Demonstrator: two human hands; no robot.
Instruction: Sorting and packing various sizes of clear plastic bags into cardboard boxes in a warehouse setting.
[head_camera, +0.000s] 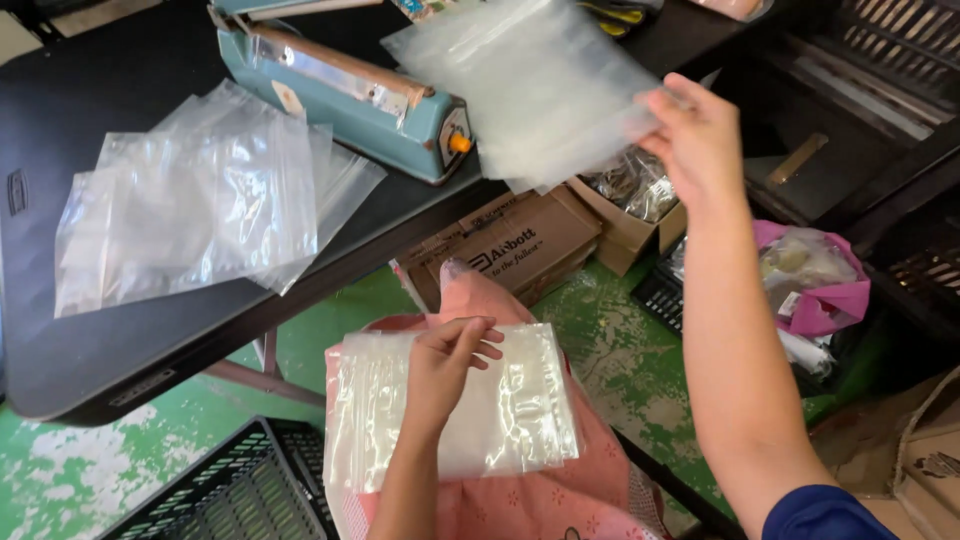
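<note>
The person's left hand (450, 365) is resting nearest the viewer, fingers curled over the top edge of a stack of clear plastic bags (500, 410) lying on a pink floral lap (560, 490). The stack is lying flat, its long axis running left to right, its upper edge pointing toward the tabletop (90, 110); that hand's grip is closing lightly on the stack's rim. The right hand (700, 140) is reaching up and out over the tabletop edge, pinching one clear plastic bag (530, 85) by its right side. That bag is hanging in the air, blurred, stretching leftward from the fingers with its long axis roughly level, just in front of the teal heat sealer (340, 90). The sealer is sitting on the black tabletop, angled from upper left down to lower right, its orange knob (459, 143) facing the person. To its left a loose pile of clear bags (200, 210) is lying spread on the dark surface. Below, the floor (320, 330) is showing green paint, worn and patchy. Brown cardboard boxes (530, 245) are standing under the tabletop edge, a black plastic crate (230, 490) is sitting at lower left, and a pink bag (820, 290) of packets is lying at right, near dark slatted crates (890, 60).
</note>
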